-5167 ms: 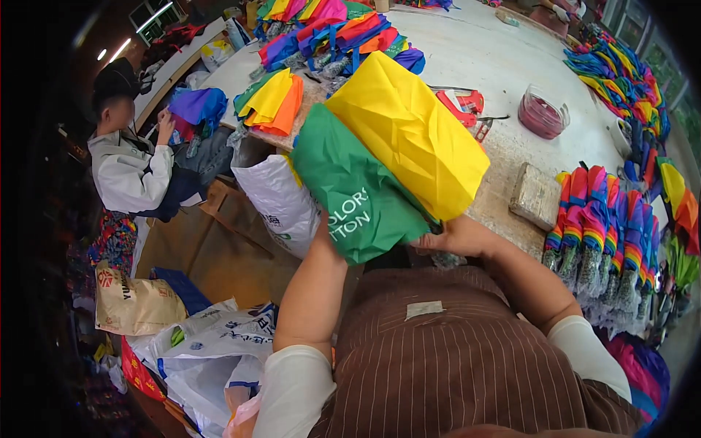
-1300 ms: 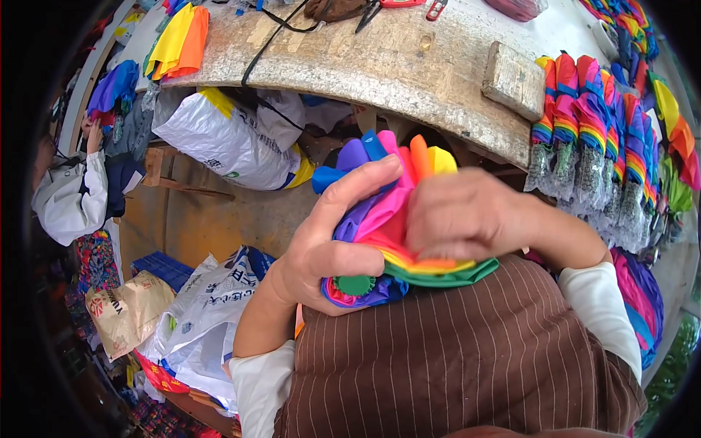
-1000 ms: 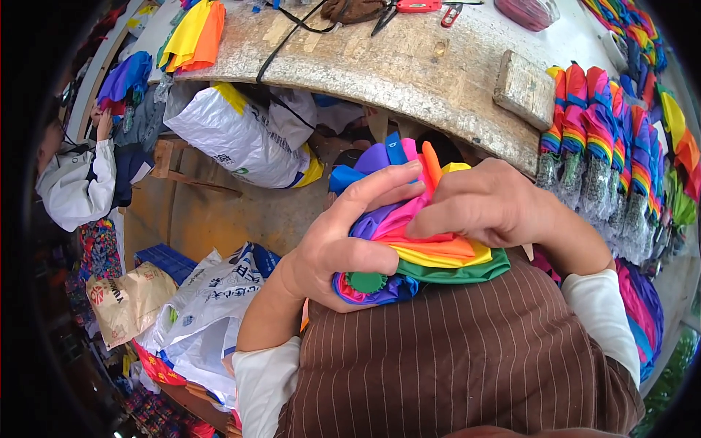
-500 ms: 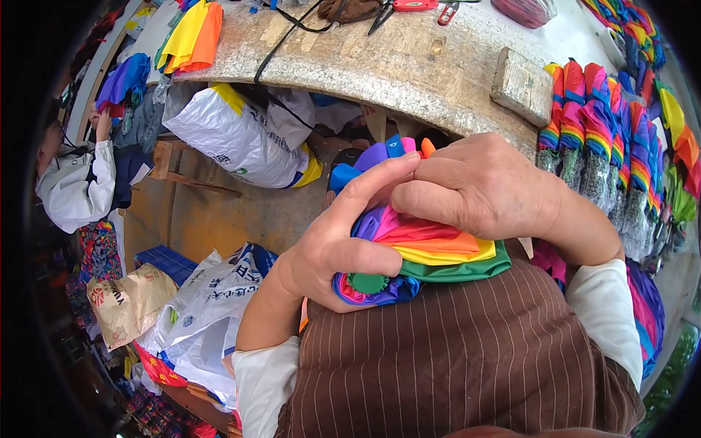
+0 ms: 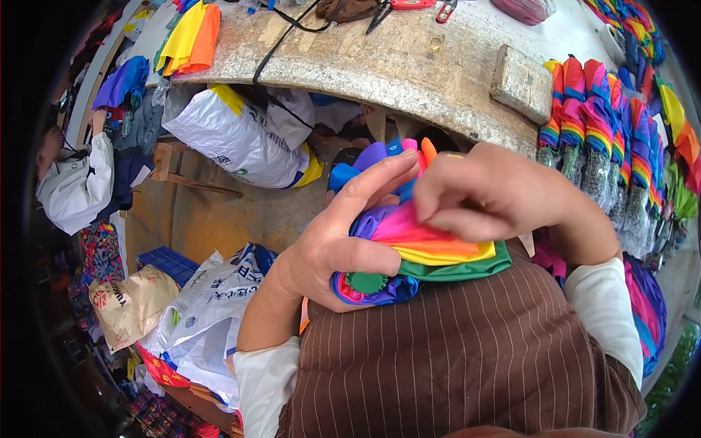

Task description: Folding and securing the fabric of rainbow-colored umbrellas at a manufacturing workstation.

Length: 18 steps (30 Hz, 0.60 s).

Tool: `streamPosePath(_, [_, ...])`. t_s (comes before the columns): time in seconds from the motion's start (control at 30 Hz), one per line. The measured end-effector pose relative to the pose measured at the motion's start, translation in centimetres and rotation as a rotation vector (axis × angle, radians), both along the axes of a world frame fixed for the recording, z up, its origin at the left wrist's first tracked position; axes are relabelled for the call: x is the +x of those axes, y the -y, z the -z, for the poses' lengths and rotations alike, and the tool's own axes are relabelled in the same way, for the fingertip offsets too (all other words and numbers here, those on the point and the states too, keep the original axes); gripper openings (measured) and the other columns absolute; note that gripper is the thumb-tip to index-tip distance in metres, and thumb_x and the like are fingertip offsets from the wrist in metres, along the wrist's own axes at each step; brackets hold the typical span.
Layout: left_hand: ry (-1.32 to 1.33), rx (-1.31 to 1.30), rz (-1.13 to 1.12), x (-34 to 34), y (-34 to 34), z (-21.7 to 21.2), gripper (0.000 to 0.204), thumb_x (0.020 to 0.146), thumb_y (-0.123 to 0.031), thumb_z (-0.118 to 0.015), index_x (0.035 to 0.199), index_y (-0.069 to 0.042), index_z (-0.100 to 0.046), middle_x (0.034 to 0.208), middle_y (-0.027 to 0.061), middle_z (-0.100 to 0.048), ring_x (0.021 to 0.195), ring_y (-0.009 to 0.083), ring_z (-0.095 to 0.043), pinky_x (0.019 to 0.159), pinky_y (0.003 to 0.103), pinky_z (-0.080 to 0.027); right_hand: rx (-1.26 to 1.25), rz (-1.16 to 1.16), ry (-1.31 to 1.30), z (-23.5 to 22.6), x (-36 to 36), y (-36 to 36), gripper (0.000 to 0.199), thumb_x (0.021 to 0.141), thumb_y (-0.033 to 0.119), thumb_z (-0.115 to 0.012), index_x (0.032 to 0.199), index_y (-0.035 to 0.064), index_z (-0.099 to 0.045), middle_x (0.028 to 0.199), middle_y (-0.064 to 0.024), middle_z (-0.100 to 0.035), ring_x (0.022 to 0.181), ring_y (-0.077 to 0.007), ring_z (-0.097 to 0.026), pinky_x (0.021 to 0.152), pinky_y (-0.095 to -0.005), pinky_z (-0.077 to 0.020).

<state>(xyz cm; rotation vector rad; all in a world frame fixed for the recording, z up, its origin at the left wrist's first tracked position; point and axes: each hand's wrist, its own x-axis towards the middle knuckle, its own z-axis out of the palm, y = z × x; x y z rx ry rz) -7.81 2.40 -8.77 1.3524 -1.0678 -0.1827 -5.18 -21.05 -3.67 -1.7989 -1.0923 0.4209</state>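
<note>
A folded rainbow umbrella point(image 5: 431, 252) with a green cap at its tip lies against my brown striped apron. My left hand point(image 5: 332, 237) grips it from the left, thumb across the gathered cloth and fingers wrapped up behind the coloured folds. My right hand point(image 5: 493, 193) sits on top of the folds, fingers curled and pinching the pink and orange cloth. Blue, purple and orange fold ends stick up between the two hands.
A rough stone-topped table point(image 5: 380, 66) curves across the top, with a wooden block point(image 5: 521, 82), cables and yellow-orange fabric point(image 5: 191, 38). Rolled rainbow umbrellas point(image 5: 606, 139) stand at the right. White sacks point(image 5: 237, 135) lie below the table. Another person in white point(image 5: 73, 186) sits at the left.
Five seconds ago I held a yellow and green fabric panel spread out above the table. Over the last second my right hand has slid down across the gathered rainbow folds, pressing them flatter.
</note>
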Motion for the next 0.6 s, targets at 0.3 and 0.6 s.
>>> streamPosePath(0.3, [0.026, -0.009, -0.032, 0.8, 0.0, -0.6, 0.035, 0.065, -0.008, -0.08, 0.094, -0.015, -0.06, 0.144, 0.0343, -0.02, 0.13, 0.0499, -0.034, 0.098, 0.046, -0.04, -0.035, 0.056, 0.09, 1.1, 1.0, -0.3, 0.021, 0.082, 0.008, -0.069, 0.098, 0.0085, -0.057, 0.06, -0.0013, -0.058, 0.049, -0.0158, -0.058, 0.047, -0.0263, -0.0449])
streamPosePath(0.6, [-0.136, -0.039, -0.257, 3.9, -1.6, -1.7, 0.043, 0.059, -0.012, -0.076, 0.095, -0.005, -0.053, 0.101, 0.0131, -0.061, 0.102, 0.0244, -0.06, 0.09, 0.033, -0.045, 0.231, 0.419, -0.28, -0.2, 3.2, -0.4, 0.012, 0.088, 0.011, -0.059, 0.099, 0.0054, -0.058, 0.074, 0.003, -0.057, 0.061, -0.0048, -0.052, 0.056, -0.0208, -0.0448])
